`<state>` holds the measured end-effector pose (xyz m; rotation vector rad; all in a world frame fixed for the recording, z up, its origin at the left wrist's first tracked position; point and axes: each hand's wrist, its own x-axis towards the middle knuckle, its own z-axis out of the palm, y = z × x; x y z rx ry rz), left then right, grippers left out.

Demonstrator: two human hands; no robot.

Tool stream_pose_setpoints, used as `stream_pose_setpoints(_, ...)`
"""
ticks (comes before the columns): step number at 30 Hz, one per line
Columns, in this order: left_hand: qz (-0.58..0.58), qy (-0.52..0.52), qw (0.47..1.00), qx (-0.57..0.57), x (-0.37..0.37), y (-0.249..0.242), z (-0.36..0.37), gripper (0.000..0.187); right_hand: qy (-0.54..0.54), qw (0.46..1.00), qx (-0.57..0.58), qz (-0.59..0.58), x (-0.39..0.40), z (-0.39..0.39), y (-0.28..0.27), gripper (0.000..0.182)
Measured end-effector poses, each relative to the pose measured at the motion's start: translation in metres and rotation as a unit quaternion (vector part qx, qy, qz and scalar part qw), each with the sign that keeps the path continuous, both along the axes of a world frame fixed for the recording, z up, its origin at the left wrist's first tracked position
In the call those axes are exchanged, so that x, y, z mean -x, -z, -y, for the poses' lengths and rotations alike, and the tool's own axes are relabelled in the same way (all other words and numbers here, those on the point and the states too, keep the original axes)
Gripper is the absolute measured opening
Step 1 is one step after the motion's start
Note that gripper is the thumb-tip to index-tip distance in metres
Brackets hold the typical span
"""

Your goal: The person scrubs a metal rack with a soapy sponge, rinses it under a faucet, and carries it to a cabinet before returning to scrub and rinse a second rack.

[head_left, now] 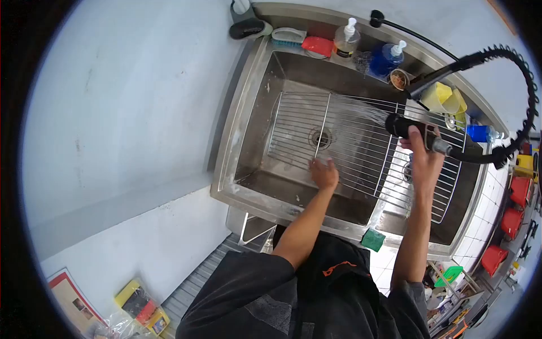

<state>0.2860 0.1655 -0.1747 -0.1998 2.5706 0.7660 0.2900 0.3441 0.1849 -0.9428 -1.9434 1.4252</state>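
Note:
A large wire rack (355, 144) lies across the stainless steel sink (254, 121), over the drain in the left basin and reaching over the divider to the right. My left hand (324, 173) is closed at the rack's near edge, with the fingertips partly hidden. My right hand (424, 150) grips a black spray nozzle (400, 125) above the rack. Water fans out of the nozzle to the left, onto the wires. A black coiled hose (530, 85) arches from the back to the nozzle.
Along the back ledge stand a brush (288, 36), a red-handled item (317, 45), a clear pump bottle (346, 39), a blue pump bottle (387, 59) and yellow containers (441, 97). A green scouring pad (372, 239) sits on the front rim. A wall (130, 107) rises at left.

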Motion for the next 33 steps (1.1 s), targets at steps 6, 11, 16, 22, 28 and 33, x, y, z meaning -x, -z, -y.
stream_pose_setpoints(6,-0.05,-0.003,0.997,-0.052,-0.011,0.002,-0.023,0.077,-0.187,0.966,0.13,0.125,-0.03,-0.008,-0.021,0.021)
stream_pose_setpoints(11,-0.008,-0.069,0.998,-0.006,0.013,-0.05,-0.035,0.067,-0.041,0.993,0.105,0.044,-0.003,0.006,-0.014,0.025)
stream_pose_setpoints(16,-0.01,-0.059,0.998,0.027,0.06,-0.005,-0.019,0.069,-0.231,0.952,0.112,0.169,0.0,-0.009,-0.022,0.037)
stream_pose_setpoints(22,0.077,-0.063,0.995,0.025,0.13,0.036,0.015,0.079,-0.105,0.985,0.071,0.114,0.012,-0.008,-0.004,0.041)
stream_pose_setpoints(28,0.049,-0.075,0.996,0.018,0.15,0.073,0.026,0.08,-0.05,0.994,0.076,0.061,0.021,0.0,0.009,0.044)
stream_pose_setpoints(33,0.021,-0.034,0.999,0.022,0.147,0.07,0.036,0.079,-0.089,0.99,0.101,0.046,0.022,-0.008,0.021,0.044)
